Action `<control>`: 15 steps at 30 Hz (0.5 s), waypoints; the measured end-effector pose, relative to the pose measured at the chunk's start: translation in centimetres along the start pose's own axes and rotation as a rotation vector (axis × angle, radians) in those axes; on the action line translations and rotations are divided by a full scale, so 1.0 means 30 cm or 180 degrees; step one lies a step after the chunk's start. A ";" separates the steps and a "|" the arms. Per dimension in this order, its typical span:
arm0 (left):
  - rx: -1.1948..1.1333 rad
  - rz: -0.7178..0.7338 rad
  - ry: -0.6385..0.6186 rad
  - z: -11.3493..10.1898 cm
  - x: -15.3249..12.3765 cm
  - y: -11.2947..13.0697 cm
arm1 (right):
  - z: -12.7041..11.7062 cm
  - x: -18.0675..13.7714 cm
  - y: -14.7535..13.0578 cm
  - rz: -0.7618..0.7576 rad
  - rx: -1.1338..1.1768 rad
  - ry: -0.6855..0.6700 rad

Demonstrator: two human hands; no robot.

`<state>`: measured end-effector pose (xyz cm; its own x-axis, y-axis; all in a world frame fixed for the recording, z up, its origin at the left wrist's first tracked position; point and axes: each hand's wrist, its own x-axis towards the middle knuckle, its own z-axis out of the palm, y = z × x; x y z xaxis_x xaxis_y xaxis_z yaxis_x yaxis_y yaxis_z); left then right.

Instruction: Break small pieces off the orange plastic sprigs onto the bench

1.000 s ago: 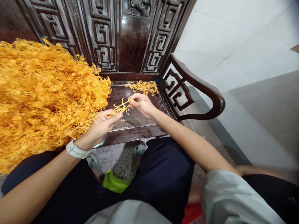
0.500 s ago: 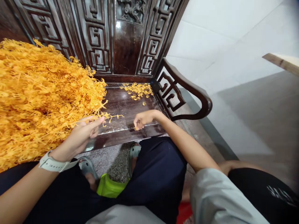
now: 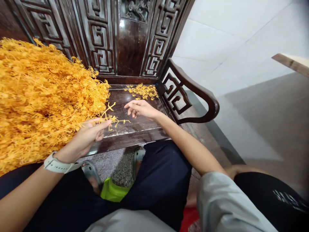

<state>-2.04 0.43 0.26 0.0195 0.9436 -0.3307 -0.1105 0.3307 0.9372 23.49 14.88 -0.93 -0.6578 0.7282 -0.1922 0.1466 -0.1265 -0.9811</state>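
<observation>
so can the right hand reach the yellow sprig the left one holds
Most likely yes: the right hand is close by, the yellow sprig juts out beyond the left hand, and nothing visible blocks the gap between.

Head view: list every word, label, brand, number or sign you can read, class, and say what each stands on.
No text is legible.
White lettering on the black clothing, right: too blurred to read.
Pale marks on the red item, bottom: too unclear to read.
</observation>
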 end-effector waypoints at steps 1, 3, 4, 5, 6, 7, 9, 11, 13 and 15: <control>-0.0025 -0.0003 0.0037 0.003 0.003 0.000 | 0.016 -0.001 -0.012 -0.0107 -0.0095 -0.0080; -0.0052 0.0029 0.0059 0.013 0.008 0.004 | 0.043 -0.010 -0.038 -0.0371 -0.0319 -0.0302; -0.0049 0.0056 0.0050 0.019 0.009 0.006 | 0.057 -0.017 -0.050 -0.0518 -0.0444 -0.0425; -0.0043 0.0080 0.0034 0.025 0.010 0.009 | 0.070 -0.025 -0.059 -0.0669 -0.0563 -0.0533; -0.0037 0.0097 0.0013 0.031 0.010 0.012 | 0.083 -0.033 -0.065 -0.0809 -0.0673 -0.0619; -0.0028 0.0107 -0.0017 0.036 0.010 0.014 | 0.097 -0.041 -0.068 -0.0936 -0.0768 -0.0674; 0.0025 0.0137 -0.0083 0.043 0.009 0.018 | 0.118 -0.052 -0.067 -0.1122 -0.0891 -0.0784; 0.0139 0.0209 -0.0150 0.044 0.005 0.019 | 0.128 -0.055 -0.061 -0.1212 -0.0914 -0.0923; 0.0261 0.0302 -0.0171 0.040 0.001 0.017 | 0.121 -0.052 -0.055 -0.1225 -0.0841 -0.0914; 0.0337 0.0334 -0.0175 0.033 -0.003 0.012 | 0.102 -0.044 -0.050 -0.1206 -0.0699 -0.0658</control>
<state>-1.10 0.48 0.74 0.0679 0.9716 -0.2265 -0.0094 0.2276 0.9737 21.87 12.06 0.72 -0.8248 0.5437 0.1551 0.0063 0.2831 -0.9591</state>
